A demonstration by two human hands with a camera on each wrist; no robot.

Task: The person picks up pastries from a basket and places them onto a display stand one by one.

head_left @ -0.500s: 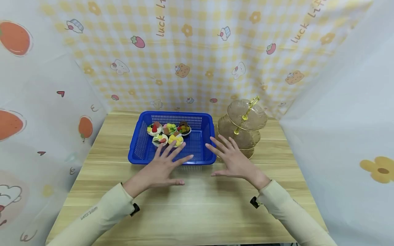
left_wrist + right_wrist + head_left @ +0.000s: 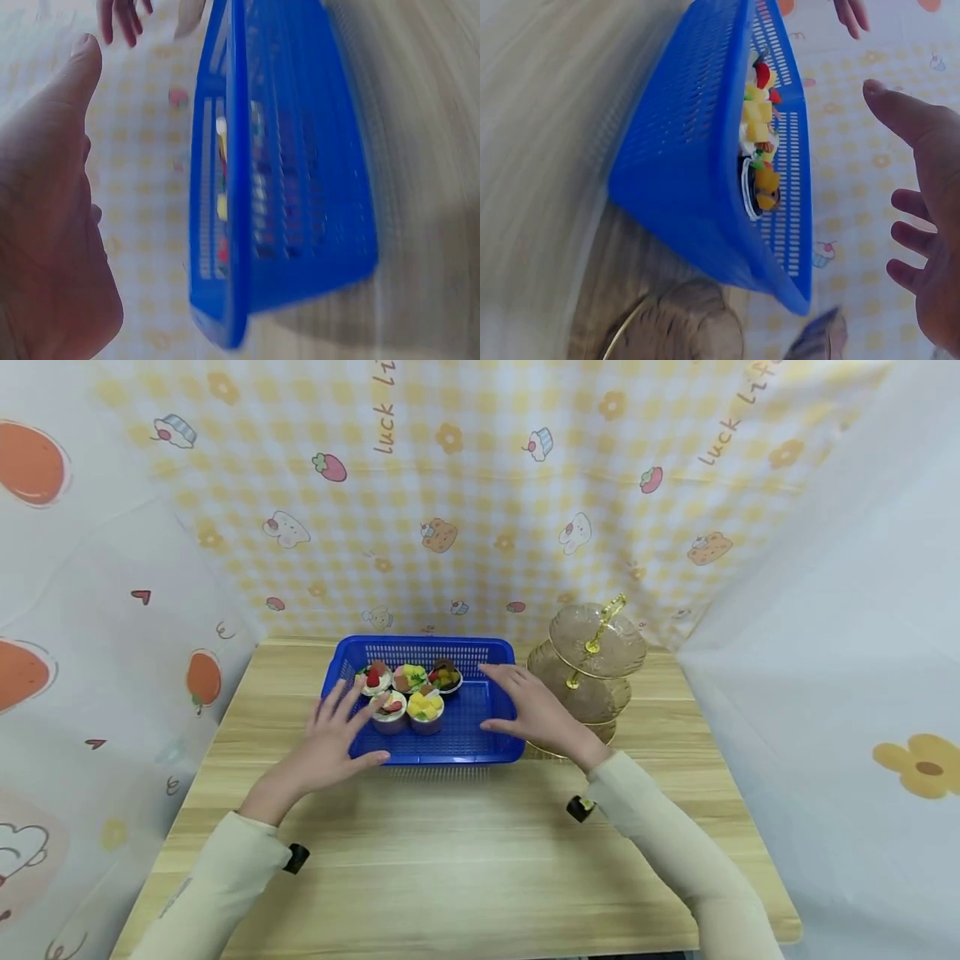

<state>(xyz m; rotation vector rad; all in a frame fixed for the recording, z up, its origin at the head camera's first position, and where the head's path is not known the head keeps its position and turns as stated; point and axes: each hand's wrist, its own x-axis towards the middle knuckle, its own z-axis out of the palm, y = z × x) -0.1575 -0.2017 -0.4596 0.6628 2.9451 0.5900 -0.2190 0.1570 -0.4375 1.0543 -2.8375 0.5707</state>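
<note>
"Blue basket (image 2: 468, 731), towards the far side of the tabletop (image 2: 450, 877); anything held?"

"Nothing; left grip (image 2: 324, 750) spread wide above its left end; five dessert cups (image 2: 411, 680) bunched leftward inside, probably so they steady one another; right grip (image 2: 536, 706) empty, thumb parted from fingers, over its right end; tiered stand (image 2: 602, 691) just beside."

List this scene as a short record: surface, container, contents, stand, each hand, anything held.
Surface: wood-grain table
Container: blue basket, perforated sides, standing on the table
Contents: five dessert cups with colourful toppings, grouped toward the basket's left side
Stand: three-tier stand with a gold handle, to the right of the basket
Left hand: fingers spread, above the basket's left front part, apart from it
Right hand: above the basket's right side, apart from it
Held: nothing in either hand
</note>
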